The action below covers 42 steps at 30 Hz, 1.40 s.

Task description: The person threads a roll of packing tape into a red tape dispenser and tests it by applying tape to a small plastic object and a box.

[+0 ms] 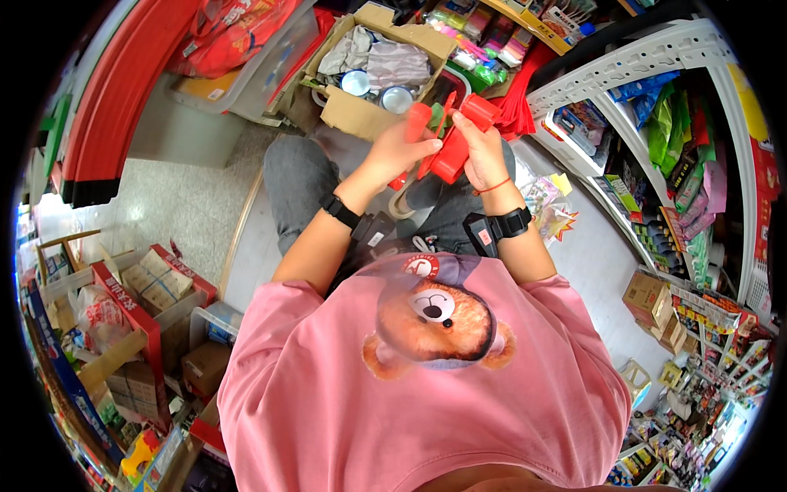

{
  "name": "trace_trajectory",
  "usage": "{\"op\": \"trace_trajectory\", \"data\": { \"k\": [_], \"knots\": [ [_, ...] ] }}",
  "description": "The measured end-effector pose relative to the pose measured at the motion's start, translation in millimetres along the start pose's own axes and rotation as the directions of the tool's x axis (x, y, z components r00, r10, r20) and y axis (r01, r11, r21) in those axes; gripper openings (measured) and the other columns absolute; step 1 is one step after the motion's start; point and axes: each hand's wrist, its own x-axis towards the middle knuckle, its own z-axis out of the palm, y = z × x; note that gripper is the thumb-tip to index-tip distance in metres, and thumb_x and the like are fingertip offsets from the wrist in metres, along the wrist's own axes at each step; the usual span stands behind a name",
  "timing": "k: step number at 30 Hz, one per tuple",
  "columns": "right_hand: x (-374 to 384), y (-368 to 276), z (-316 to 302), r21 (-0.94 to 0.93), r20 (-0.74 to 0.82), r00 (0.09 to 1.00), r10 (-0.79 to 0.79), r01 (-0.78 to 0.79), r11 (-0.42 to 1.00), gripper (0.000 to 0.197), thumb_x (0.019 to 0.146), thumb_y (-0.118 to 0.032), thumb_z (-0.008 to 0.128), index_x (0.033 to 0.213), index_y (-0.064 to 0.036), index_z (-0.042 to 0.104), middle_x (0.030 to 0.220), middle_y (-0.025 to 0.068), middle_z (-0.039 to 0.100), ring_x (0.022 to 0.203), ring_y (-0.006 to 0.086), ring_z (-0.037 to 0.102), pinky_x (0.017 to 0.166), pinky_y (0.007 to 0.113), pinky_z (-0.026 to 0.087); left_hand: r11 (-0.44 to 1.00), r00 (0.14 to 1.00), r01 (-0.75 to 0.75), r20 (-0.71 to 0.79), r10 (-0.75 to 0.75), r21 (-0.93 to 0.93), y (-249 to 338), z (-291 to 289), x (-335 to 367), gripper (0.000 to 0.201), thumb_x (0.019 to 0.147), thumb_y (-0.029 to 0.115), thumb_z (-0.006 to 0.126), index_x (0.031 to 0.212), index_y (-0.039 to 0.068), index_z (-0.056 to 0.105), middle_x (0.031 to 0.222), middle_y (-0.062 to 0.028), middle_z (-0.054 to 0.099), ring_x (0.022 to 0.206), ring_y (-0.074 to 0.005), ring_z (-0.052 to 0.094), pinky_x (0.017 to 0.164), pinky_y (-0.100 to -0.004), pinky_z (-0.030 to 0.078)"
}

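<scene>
Over my lap I hold red plastic pieces in both hands. My left hand (395, 154) is closed round a red piece with a rounded end (418, 120); a thin red blade-like part shows beside it. My right hand (485, 153) grips a thicker red plastic piece (450, 158), its thumb pressed on top near a red cylinder-shaped end. A bit of green (440, 117) shows between the hands. Whether the red pieces are joined, and what they make up, I cannot tell. Just beyond the hands stands an open cardboard box (358, 115) holding crumpled paper and round white-and-blue items.
A white metal shelf (631, 61) with packaged goods stands to the right. Clear plastic bins (270, 61) and a red bag (234, 33) are at the far left. Cartons (648, 299) stack at the lower right. Boxes and a red-edged crate (123, 299) fill the lower left.
</scene>
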Motion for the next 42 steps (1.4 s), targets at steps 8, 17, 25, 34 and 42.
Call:
{"op": "trace_trajectory", "data": {
  "k": [8, 17, 25, 34, 42],
  "knots": [
    [1.6, -10.4, -9.1, -0.181, -0.010, 0.989, -0.147, 0.143, 0.973, 0.019, 0.085, -0.008, 0.064, 0.102, -0.0005, 0.062, 0.098, 0.0050, 0.064, 0.088, 0.0137, 0.060, 0.079, 0.028, 0.048, 0.997, 0.997, 0.067, 0.036, -0.065, -0.037, 4.2, -8.1, -8.1, 0.028, 0.084, 0.022, 0.071, 0.103, 0.005, 0.059, 0.068, 0.0032, 0.054, 0.050, -0.0038, 0.044, 0.047, -0.0201, 0.036],
    [5.2, -10.1, -11.9, -0.251, -0.117, 0.972, -0.202, 0.168, 0.953, 0.017, 0.084, -0.005, 0.066, 0.100, -0.0004, 0.063, 0.096, 0.0037, 0.064, 0.087, 0.0124, 0.060, 0.078, 0.028, 0.049, 0.984, 0.989, 0.119, 0.108, -0.106, -0.129, 10.5, -11.9, -10.8, 0.035, 0.085, 0.025, 0.068, 0.114, 0.007, 0.058, 0.075, 0.0032, 0.056, 0.053, -0.0044, 0.046, 0.049, -0.0199, 0.035],
    [-8.1, 11.2, 1.5, -0.546, 0.454, 0.882, 0.131, 0.159, 0.823, 0.032, 0.082, -0.019, 0.069, 0.108, -0.0025, 0.062, 0.094, 0.0026, 0.065, 0.082, 0.0111, 0.060, 0.073, 0.029, 0.049, 0.915, 0.993, -0.028, -0.117, -0.021, -0.403, -2.6, -18.6, 3.4, 0.029, 0.089, 0.023, 0.064, 0.113, 0.007, 0.058, 0.091, 0.0014, 0.060, 0.062, -0.0043, 0.047, 0.055, -0.0188, 0.038],
    [14.6, 0.7, -15.3, -0.464, 0.059, 0.981, -0.186, 0.191, 0.865, 0.024, 0.085, -0.015, 0.069, 0.104, -0.0007, 0.064, 0.097, 0.0036, 0.066, 0.087, 0.0112, 0.060, 0.077, 0.027, 0.048, 0.938, 0.966, 0.193, 0.222, -0.130, -0.289, 6.4, -21.1, -12.8, 0.039, 0.089, 0.027, 0.065, 0.118, 0.005, 0.056, 0.094, -0.0022, 0.060, 0.066, -0.0023, 0.049, 0.059, -0.0156, 0.042],
    [11.5, -13.9, -14.1, -0.532, 0.120, 0.984, -0.134, 0.178, 0.828, 0.031, 0.082, -0.022, 0.072, 0.102, -0.0011, 0.063, 0.092, 0.0029, 0.065, 0.081, 0.0098, 0.059, 0.070, 0.028, 0.048, 0.934, 0.894, 0.297, 0.401, -0.200, -0.197, 11.2, -16.0, -16.8, 0.040, 0.088, 0.026, 0.066, 0.119, 0.003, 0.055, 0.092, -0.0030, 0.059, 0.068, -0.0030, 0.050, 0.060, -0.0166, 0.044]
  ]
}}
